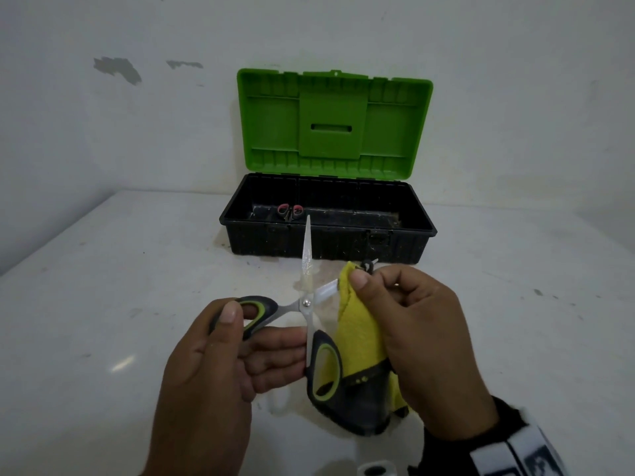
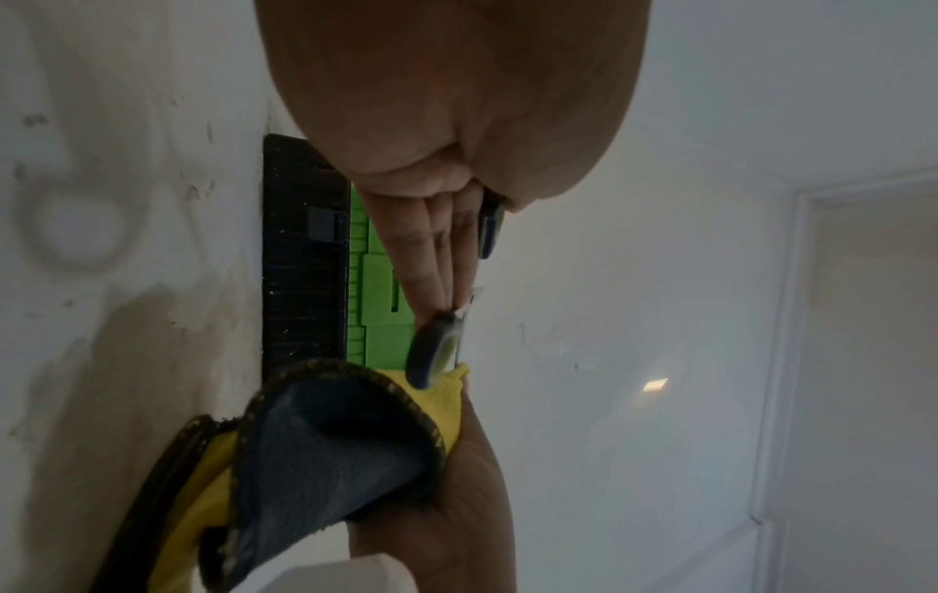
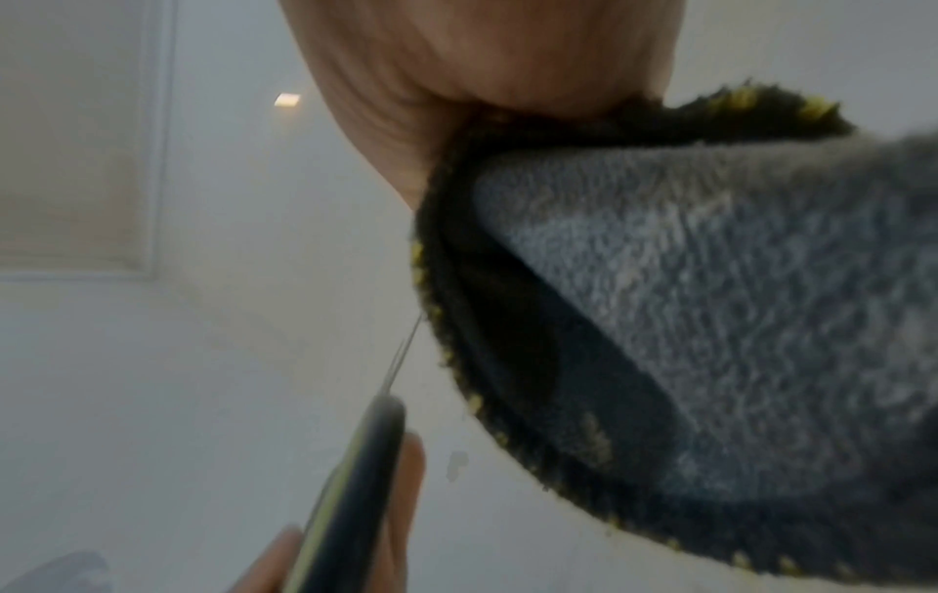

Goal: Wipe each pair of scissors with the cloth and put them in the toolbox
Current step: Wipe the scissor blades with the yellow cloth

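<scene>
Head view, frame centre: a left hand holds one opened pair of scissors by a handle while a right hand pinches one yellow cloth around a blade; a second pair lies in the open toolbox above. Left wrist view: fingers lie straight along the scissors at centre, the cloth at lower left. Right wrist view: the cloth fills the right, the scissors at bottom; no readable writing.

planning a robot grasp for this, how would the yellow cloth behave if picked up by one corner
Probably floppy: the cloth drapes and folds from the right hand pinching it round a blade of the scissors. Likely light, since a finger pinch carries it. Its fuzzy pile in the right wrist view suggests it is not slippery.
</scene>
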Demonstrator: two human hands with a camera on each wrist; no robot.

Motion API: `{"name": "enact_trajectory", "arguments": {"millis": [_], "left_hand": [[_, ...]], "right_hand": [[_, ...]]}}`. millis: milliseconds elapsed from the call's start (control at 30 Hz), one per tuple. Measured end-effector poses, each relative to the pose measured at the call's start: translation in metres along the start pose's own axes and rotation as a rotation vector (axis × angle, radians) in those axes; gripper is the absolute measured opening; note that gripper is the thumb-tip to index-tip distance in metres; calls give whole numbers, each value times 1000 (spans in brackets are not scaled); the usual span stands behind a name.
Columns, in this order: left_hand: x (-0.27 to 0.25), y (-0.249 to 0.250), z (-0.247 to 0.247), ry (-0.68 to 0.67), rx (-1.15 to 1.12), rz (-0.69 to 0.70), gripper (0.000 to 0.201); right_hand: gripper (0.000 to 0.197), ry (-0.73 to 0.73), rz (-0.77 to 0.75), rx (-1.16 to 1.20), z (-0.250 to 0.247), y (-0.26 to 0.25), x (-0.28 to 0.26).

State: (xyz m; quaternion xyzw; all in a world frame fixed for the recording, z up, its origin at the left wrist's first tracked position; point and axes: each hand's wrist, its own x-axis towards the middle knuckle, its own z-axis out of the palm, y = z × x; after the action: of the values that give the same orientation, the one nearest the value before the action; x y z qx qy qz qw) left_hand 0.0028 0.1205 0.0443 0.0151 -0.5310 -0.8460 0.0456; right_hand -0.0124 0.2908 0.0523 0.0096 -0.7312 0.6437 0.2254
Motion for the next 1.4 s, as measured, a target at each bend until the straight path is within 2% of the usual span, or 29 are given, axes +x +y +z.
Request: {"name": "enact_trajectory", "arguments": {"millis": [133,300,467,633,700,800,867,1133,1300,1400], "left_hand": [[1,-3,-2,25,16,-18,32],[7,-7,-6,67,39,-50,33],[4,-8,2,49,59,-59,31],[3,-9,11,55,74,-45,31],[5,-8,11,62,77,-38,31],[7,-8,9,70,71,-39,31],[8,-10,8,67,69,-38,31],[4,-15,9,9,125,21,33],[3,-15,8,-35,140,46,40],[2,-17,5,-25,147,61,39]], "right_hand": [[35,80,71,-13,-13,9,15],[49,176,139,2,-30,4,26],[38,122,-13,-79,-17,-12,18],[20,27,-168,-413,12,-2,10],[16,13,-220,-466,15,1,7],[5,-61,-189,-412,16,1,-1],[4,-99,-137,-374,16,3,-4],[9,-87,-147,-401,18,5,-6],[13,17,-160,-472,15,8,3],[12,-27,-169,-446,21,5,-4]]}}
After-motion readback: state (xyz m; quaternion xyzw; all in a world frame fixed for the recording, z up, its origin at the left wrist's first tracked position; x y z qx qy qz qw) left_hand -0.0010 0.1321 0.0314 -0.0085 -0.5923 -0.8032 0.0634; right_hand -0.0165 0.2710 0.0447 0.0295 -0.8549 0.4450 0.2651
